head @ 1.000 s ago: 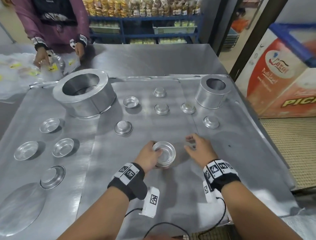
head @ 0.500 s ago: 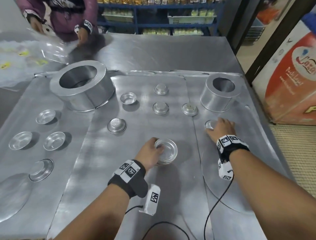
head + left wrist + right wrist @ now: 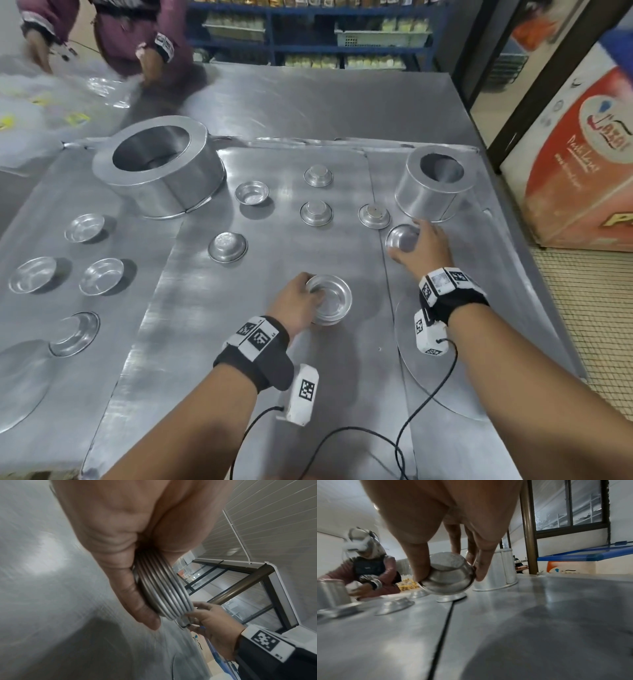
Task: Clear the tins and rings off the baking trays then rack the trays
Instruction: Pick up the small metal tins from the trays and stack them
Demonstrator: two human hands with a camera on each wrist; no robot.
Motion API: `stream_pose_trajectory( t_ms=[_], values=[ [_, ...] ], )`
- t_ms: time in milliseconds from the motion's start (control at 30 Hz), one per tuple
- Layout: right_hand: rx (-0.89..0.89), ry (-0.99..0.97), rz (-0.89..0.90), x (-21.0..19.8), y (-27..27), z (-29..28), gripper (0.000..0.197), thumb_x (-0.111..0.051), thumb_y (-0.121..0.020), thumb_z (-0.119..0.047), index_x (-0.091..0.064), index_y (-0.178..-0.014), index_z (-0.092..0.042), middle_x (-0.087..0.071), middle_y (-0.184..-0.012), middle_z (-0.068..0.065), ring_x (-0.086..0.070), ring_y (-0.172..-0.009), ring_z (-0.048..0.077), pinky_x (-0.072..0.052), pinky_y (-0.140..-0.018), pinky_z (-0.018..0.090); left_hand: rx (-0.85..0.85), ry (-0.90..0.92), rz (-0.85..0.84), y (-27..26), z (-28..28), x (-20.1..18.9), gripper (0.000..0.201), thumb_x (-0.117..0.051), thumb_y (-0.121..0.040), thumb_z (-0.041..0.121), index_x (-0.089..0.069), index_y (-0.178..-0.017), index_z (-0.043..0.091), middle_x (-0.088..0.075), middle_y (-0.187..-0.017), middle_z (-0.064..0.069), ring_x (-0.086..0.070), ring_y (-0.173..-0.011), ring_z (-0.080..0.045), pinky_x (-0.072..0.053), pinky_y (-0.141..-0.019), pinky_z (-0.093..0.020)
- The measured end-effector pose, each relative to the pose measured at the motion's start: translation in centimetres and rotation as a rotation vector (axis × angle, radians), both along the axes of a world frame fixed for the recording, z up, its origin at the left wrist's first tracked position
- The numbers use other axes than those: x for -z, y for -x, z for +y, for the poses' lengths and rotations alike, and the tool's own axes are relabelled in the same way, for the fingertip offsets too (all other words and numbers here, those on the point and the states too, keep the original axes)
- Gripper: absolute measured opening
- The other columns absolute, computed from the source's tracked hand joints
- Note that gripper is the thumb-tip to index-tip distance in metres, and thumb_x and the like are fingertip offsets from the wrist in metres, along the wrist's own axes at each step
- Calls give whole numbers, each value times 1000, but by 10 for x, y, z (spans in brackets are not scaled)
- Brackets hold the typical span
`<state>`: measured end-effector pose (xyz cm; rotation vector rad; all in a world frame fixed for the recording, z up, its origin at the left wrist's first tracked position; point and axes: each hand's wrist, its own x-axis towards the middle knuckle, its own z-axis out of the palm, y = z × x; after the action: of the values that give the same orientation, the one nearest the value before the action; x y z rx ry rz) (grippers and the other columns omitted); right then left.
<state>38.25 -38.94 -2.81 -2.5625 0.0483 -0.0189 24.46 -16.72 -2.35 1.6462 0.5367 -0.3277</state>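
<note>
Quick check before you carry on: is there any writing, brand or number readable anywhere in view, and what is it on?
Red and white box right of the table: a script logo and a line of slanted writing, both too blurred to read, and yellow capitals cut off at the edge of the picture.
Wrist bands: black and white square codes, no words.
Shelf goods: labels too small to read.
Tins and trays: no markings visible.

hard to see bits

left hand (image 3: 297,301) covers part of the tin stack (image 3: 329,299), right hand (image 3: 422,247) hides half its small tin (image 3: 401,237). far person (image 3: 113,31) is blurry and cropped at the top edge.
</note>
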Motion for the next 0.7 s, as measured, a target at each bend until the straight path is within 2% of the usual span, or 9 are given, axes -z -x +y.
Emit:
stream_pose_trajectory(
  t_ms=[100,167,233,300,367,467,567,700],
  values=[
    [-60,-129,-68,-15,23,18,68,-87,-61,-29,-57,-122,-23,-48,-122,5,-53,-111,25,-42,-99,32,-1,63,8,3,1,-8,27,-54,-68,22,-60,-94,21,-64,-98,-15,-63,-93,-34,-53,-82,-67],
    [-90,-226,-112,-26,39,32,68,-89,-56,-31,-57,-116,-28,-45,-116,1,-56,-103,20,-48,-95,30,-10,110,19,6,3,-16,30,-52,-70,20,-60,-99,17,-62,-103,-19,-63,-95,-35,-53,-81,-69],
    [-129,-329,-131,-35,57,46,70,-91,-53,-34,-55,-113,-28,-47,-116,1,-59,-100,17,-52,-91,28,-35,179,39,11,8,-21,30,-55,-77,18,-60,-106,12,-61,-113,-25,-63,-101,-42,-53,-79,-69],
    [-184,-459,-119,-41,77,59,69,-92,-53,-33,-56,-111,-25,-55,-115,0,-62,-99,14,-56,-87,28,-83,268,44,15,15,-23,25,-59,-91,19,-60,-112,6,-59,-114,-23,-63,-97,-42,-57,-75,-64],
    [-229,-576,-86,-44,95,70,66,-93,-53,-35,-55,-106,-27,-62,-110,-2,-65,-99,13,-58,-86,32,-123,352,49,19,23,-23,29,-56,-98,28,-61,-116,6,-58,-117,-19,-64,-97,-40,-58,-73,-61],
    [-243,-704,-58,-45,121,83,65,-94,-54,-34,-54,-105,-27,-64,-110,-2,-68,-102,12,-58,-88,35,-110,404,60,26,35,-25,44,-49,-99,49,-66,-120,14,-62,-126,-19,-66,-105,-43,-60,-70,-54],
    [-258,-746,-40,-46,145,95,62,-93,-56,-30,-54,-104,-34,-65,-111,-6,-67,-104,9,-57,-92,36,-70,398,45,34,47,-29,53,-42,-99,57,-68,-120,15,-69,-118,-17,-70,-101,-39,-60,-76,-54],
    [-288,-801,-18,-40,168,112,59,-93,-59,-19,-54,-101,-31,-68,-112,-7,-68,-103,10,-56,-94,38,13,396,32,44,58,-34,57,-41,-97,62,-67,-120,16,-74,-110,-16,-72,-99,-34,-60,-79,-52]
  ],
)
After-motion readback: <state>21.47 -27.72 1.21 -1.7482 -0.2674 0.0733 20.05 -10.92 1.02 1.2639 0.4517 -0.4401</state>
